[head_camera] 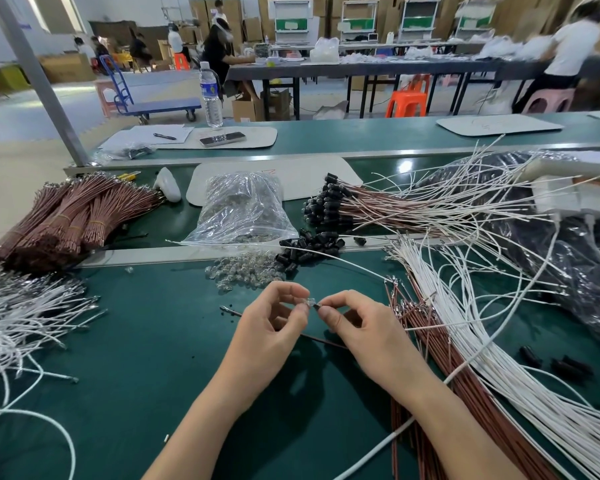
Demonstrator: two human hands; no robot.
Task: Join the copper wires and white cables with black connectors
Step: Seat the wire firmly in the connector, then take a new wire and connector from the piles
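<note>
Over the green tabletop [153, 358], the left hand [274, 323] pinches a small clear bulb [310, 301] between thumb and fingertips. The right hand [357, 327], fingers curled, pinches a small dark piece [317, 307] that touches the bulb. This may be a black connector, but it is too small to tell. A single copper wire [232, 312] lies on the tabletop and passes beneath both hands. Just right of the right hand, loose copper wires [426, 341] lie in a sheaf, with white cables [492, 358] fanned out beside them. A heap of black connectors [312, 245] sits beyond the hands at the metal strip, next to scattered glass bulbs [239, 273] and a clear plastic bag [243, 209]. Tied copper bundles [66, 216] rest at the far left.
</note>
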